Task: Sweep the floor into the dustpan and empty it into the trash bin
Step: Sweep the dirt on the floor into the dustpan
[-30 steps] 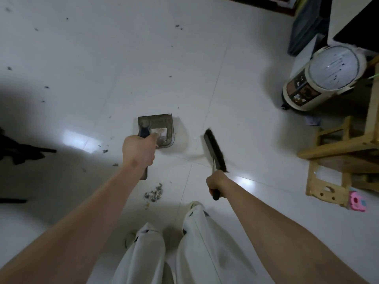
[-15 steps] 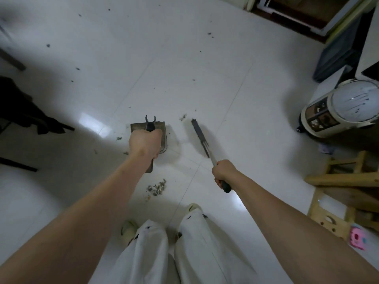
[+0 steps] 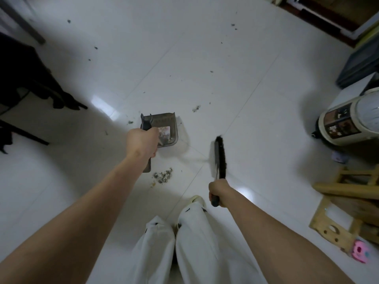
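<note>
The brush [image 3: 219, 158] has swung back since a moment ago: half a second earlier it reached out ahead toward the small clump [image 3: 196, 108] just beyond the dustpan [image 3: 164, 130], its head turned edge-on. Now it sits nearer the feet and to the right of the pan, bristles facing right. That clump has not moved, and the bigger pile [image 3: 163, 175] just this side of the pan is also where it was. So, as I read it, that stroke gathered nothing and the sweeping is barely begun; specks lie scattered over the white floor [image 3: 205, 58] further off.

The left hand [image 3: 141, 143] is wrapped round the dustpan's dark handle, holding the pan above the tiles, with some rubbish already in its tray. The pan's long axis runs away from the person, clip end furthest out. The right hand [image 3: 217, 191] is closed round the brush handle; the brush runs almost straight away from the person, tip leaning slightly left, handle end poking out below the fist.

The bin [image 3: 348, 121] stands well off to the right, beside a wooden stool [image 3: 348, 189].
</note>
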### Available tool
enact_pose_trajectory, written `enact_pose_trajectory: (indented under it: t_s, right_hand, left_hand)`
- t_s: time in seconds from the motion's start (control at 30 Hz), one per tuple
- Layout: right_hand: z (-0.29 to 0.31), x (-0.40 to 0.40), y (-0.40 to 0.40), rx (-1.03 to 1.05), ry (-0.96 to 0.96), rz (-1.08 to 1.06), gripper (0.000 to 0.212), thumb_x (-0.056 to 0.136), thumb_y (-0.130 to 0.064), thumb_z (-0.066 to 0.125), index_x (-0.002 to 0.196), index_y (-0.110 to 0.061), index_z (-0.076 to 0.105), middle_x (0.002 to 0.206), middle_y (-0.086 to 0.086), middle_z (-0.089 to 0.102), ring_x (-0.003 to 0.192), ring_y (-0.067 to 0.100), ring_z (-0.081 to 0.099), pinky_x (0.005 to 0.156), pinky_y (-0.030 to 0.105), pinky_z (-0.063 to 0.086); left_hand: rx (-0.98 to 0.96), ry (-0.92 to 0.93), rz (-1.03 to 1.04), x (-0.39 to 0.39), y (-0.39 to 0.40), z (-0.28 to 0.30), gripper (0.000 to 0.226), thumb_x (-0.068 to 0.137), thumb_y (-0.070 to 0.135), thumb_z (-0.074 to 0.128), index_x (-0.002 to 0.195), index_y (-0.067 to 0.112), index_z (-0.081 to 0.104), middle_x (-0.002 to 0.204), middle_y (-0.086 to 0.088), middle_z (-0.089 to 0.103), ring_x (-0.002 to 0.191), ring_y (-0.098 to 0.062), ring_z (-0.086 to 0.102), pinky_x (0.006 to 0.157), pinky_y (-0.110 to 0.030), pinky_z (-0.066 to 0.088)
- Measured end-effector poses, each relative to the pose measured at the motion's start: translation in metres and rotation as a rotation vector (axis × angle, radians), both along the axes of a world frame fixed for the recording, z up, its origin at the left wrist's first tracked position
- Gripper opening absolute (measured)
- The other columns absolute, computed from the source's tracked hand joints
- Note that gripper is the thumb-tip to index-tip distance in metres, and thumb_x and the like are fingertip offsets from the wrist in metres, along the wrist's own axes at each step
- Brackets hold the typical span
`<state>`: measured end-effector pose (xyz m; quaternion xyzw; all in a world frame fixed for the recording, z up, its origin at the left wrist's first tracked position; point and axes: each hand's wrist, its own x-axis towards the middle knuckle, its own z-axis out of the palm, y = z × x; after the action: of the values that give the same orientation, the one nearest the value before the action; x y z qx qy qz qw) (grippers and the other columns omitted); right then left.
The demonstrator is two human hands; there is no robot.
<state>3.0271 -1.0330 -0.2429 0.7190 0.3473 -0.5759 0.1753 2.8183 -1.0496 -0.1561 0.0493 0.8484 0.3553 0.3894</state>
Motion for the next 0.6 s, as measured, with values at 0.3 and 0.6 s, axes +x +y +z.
enact_pose_trajectory:
  t_s: [0.3,0.6]
  right_hand:
    - [0.013,-0.089,-0.037,-0.039,0.072,0.494,0.015,0.097,-0.004,0.033,0.091,0.004,0.045,0.053,0.012,0.048,0.044,0.020,0.042,0.047,0.027,0.033]
    - [0.063,-0.109,-0.070,0.144,0.071,0.649,0.016,0.087,0.005,0.037,0.076,-0.001,0.048,0.059,0.014,0.049,0.049,0.021,0.042,0.054,0.030,0.036]
  left_hand:
    - [0.014,0.018,0.061,-0.038,-0.067,0.009,0.024,0.088,0.009,0.052,0.065,0.008,0.047,0.053,-0.008,0.042,0.044,-0.022,0.038,0.046,-0.026,0.033]
    - [0.063,0.033,0.218,-0.093,-0.158,0.033,0.024,0.087,0.008,0.053,0.064,0.008,0.046,0.054,-0.009,0.042,0.043,-0.022,0.037,0.045,-0.026,0.030]
